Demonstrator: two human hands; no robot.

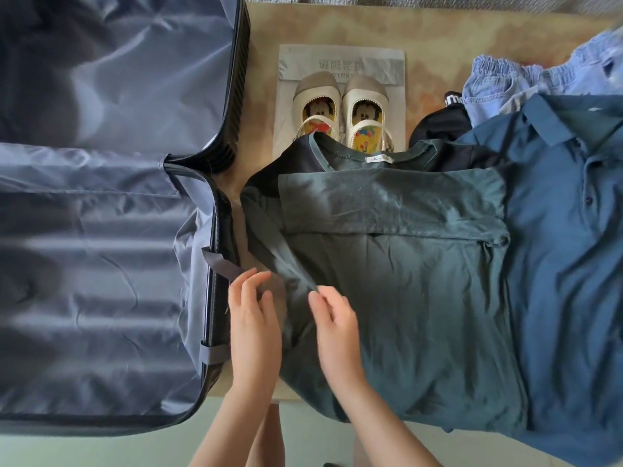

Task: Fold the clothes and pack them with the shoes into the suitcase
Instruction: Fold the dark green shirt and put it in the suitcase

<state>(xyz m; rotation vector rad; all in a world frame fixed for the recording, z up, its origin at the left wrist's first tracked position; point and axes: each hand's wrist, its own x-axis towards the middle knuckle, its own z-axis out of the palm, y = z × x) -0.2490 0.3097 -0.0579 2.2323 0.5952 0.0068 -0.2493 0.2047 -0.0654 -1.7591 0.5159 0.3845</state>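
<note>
A dark green T-shirt (397,264) lies flat on the table, its sleeves folded across the chest. My right hand (332,318) rests on its left part with the fingertips at a raised ridge of cloth. My left hand (253,308) hovers at the shirt's left edge with fingers spread, holding nothing. The open suitcase (101,214) with grey lining fills the left. A pair of cream shoes (340,109) stands on a grey bag (340,62) behind the shirt. A blue polo shirt (566,230) lies on the right, partly under the green one.
Light blue denim shorts (526,82) and a black garment (441,123) lie at the back right. Grey straps (222,267) hang at the suitcase's hinge edge beside my left hand. The table's front edge (256,397) runs under my wrists.
</note>
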